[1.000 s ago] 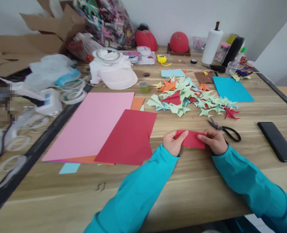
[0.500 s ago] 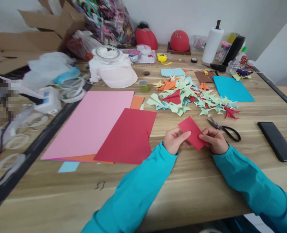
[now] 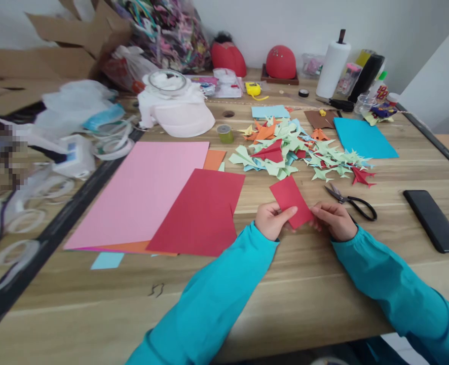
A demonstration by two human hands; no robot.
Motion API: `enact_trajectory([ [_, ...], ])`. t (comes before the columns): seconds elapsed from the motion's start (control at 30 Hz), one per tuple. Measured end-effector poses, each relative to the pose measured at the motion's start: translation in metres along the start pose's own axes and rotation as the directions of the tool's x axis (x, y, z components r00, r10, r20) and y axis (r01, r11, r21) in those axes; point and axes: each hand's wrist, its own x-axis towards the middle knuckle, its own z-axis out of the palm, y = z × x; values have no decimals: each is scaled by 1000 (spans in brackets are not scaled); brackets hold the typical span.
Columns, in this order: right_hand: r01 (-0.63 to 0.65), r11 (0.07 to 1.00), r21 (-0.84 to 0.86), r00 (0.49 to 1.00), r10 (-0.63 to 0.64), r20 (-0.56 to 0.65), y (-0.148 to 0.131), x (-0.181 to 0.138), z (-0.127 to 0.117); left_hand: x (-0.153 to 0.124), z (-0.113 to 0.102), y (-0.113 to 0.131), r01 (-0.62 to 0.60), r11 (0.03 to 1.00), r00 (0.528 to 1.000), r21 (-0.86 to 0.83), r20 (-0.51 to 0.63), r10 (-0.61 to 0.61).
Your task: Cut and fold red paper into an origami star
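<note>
A small red rectangle of paper (image 3: 290, 196) is held up above the wooden table. My left hand (image 3: 273, 221) pinches its lower left part, thumb on top and fingers underneath. At the paper's right corner, my right hand (image 3: 334, 220) has thumb and forefinger closed on the edge. Just behind my right hand lie black-handled scissors (image 3: 356, 205), blades partly apart. Beyond the paper spreads a heap of folded paper pieces (image 3: 285, 147) in pale green, orange, red and blue. Left of my hands, a larger red sheet (image 3: 201, 213) overlaps a pink sheet (image 3: 148, 187).
A black phone (image 3: 433, 220) lies at the right. Behind the heap are a blue sheet (image 3: 365, 137), a yellow tape measure (image 3: 253, 90) and a white bottle (image 3: 333, 70). A white cap (image 3: 182, 116), a power strip (image 3: 74, 156) and coiled cables crowd the left.
The red paper has turned and shifted slightly left and up within my left hand. My right hand's grip has slid from its face to its right corner.
</note>
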Motion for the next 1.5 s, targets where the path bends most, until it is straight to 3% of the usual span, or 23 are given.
enact_trajectory([
  [0.33, 9, 1000, 21, 999, -10, 33, 1, -1, -4, 0, 1, -1, -50, 998, 997, 42, -58, 53],
  [0.6, 12, 998, -54, 1000, -12, -1, -6, -2, 3, -2, 2, 2, -48, 996, 996, 80, -67, 53],
  [0.83, 11, 999, -46, 999, -9, 46, -5, -3, 1, -2, 1, 1, -60, 993, 996, 106, -55, 66],
  [1.13, 49, 982, -184, 999, -46, 19, -1, -2, 3, -3, 2, -3, -60, 954, 998, 293, 5, 61],
  [1.5, 37, 996, -87, 997, -43, -68, -6, -1, 2, -2, 2, -1, 76, 958, 981, 277, 153, -122],
])
